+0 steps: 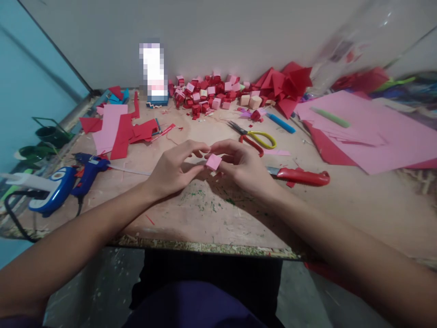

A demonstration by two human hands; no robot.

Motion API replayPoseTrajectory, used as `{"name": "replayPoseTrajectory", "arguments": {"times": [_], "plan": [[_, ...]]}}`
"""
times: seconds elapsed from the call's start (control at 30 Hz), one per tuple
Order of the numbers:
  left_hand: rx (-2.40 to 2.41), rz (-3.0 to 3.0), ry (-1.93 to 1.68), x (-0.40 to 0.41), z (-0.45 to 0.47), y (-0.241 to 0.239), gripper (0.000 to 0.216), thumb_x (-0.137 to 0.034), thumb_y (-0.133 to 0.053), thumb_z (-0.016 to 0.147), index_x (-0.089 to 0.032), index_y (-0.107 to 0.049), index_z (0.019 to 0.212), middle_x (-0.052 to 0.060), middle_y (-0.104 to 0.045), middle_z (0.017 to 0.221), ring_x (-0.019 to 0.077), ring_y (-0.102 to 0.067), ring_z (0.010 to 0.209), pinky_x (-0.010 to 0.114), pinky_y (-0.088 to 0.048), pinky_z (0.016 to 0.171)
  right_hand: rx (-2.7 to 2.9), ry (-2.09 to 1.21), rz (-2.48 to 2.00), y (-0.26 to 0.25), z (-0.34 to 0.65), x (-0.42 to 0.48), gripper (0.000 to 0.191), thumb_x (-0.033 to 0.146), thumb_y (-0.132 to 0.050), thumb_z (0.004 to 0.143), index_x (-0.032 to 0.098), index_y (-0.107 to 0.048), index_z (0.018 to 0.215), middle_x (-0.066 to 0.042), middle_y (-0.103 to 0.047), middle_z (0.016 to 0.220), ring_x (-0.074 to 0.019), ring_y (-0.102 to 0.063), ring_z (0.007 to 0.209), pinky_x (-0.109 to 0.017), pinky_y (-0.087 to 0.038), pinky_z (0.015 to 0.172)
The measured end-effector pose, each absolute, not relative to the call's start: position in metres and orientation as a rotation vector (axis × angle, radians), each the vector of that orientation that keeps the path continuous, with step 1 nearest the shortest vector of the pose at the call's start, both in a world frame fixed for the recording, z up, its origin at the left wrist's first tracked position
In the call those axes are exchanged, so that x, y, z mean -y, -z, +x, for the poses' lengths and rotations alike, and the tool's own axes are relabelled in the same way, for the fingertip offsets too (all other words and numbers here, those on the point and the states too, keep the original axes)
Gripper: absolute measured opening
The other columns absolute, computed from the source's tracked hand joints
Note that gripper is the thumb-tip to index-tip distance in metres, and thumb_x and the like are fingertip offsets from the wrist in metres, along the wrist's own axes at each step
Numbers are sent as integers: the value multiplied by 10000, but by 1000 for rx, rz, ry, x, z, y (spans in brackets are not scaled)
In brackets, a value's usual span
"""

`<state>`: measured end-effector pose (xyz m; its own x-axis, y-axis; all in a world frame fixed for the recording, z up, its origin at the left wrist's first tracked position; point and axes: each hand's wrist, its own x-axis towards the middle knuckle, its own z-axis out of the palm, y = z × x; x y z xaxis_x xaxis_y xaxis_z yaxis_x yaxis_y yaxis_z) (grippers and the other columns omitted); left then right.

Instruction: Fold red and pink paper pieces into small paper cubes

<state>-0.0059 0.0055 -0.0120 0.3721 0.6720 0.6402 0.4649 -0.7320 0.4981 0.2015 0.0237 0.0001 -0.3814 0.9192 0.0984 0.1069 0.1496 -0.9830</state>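
Between my two hands, above the middle of the wooden table, is a small pink paper cube. My right hand has its thumb and fingers closed on the cube's right side. From the left, my left hand pinches at the cube's left edge with thumb tip and fingertips. The cube's far and under sides are hidden by the fingers. Just beyond my right hand lie scissors with yellow and red handles. A red-handled knife rests right of it, its blade partly hidden behind the hand.
Many red and pink paper cubes are heaped at the back, beside a propped, blurred-out phone. Pink sheets lie right. Red and pink scraps, a blue glue gun and a blue power strip are left.
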Motion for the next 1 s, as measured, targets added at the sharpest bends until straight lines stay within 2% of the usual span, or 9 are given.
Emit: {"name": "replayPoseTrajectory", "arguments": {"times": [0.17, 0.27, 0.4, 0.47, 0.57, 0.63, 0.77, 1.0], "plan": [[-935, 2549, -1179, -6, -5, 13, 379, -240, -732, 938, -215, -631, 1302, 99, -716, 1194, 227, -686, 1099, 384, -565, 954, 1721, -1248, -985, 3, 203, -25, 316, 140, -693, 790, 187, -722, 1102, -89, -762, 1072, -203, -712, 805, -340, -586, 687], [-937, 2582, -1113, -6, -5, 15, 294, -252, -711, 951, -203, -659, 1237, 113, -693, 1204, 235, -671, 1111, 399, -561, 962, 1822, -1156, -1004, 3, 202, -21, 365, 106, -658, 799, 195, -722, 1148, -84, -758, 1124, -199, -716, 802, -347, -579, 719], [-904, 2634, -1115, -5, -4, 16, 177, -204, -663, 967, -204, -663, 1144, 96, -718, 1158, 230, -681, 1080, 407, -557, 955, 1901, -1101, -1017, 4, 202, -18, 334, 162, -672, 852, 215, -717, 1179, -69, -746, 1144, -200, -712, 814, -334, -561, 704], [-894, 2659, -1146, -3, -3, 14, 155, -190, -647, 974, -200, -656, 1128, 93, -731, 1139, 226, -687, 1067, 403, -556, 949, 1906, -1132, -1042, 6, 203, -19, 280, 191, -677, 863, 208, -729, 1138, -61, -754, 1038, -180, -684, 738, -311, -530, 641], [-895, 2698, -1191, -1, -1, 13, 128, -190, -641, 985, -190, -656, 1112, 95, -741, 1120, 215, -690, 1032, 383, -556, 919, 1950, -1251, -1053, 6, 205, -22, 104, 211, -638, 892, 174, -735, 882, -22, -691, 719, -137, -585, 564, -278, -453, 544], [-897, 2725, -1199, 0, -1, 13, 117, -201, -634, 995, -186, -657, 1109, 94, -746, 1107, 210, -691, 1008, 371, -555, 896, 1995, -1312, -1039, 5, 206, -23, 185, 197, -605, 900, 164, -690, 739, 8, -611, 577, -115, -521, 495, -265, -407, 511], [-893, 2744, -1159, 0, -1, 14, 132, -223, -621, 1003, -192, -653, 1127, 100, -747, 1119, 214, -692, 1006, 369, -552, 875, 2036, -1321, -1021, 2, 207, -24, 216, 156, -588, 883, 153, -672, 685, 26, -578, 521, -95, -487, 461, -253, -369, 493], [-895, 2795, -1097, 0, 0, 14, 130, -238, -592, 1019, -189, -653, 1123, 105, -750, 1101, 217, -687, 958, 368, -540, 830, 2036, -1324, -1043, 3, 207, -23, 241, 145, -583, 869, 150, -701, 659, -7, -629, 530, -103, -541, 458, -251, -398, 484]]}}
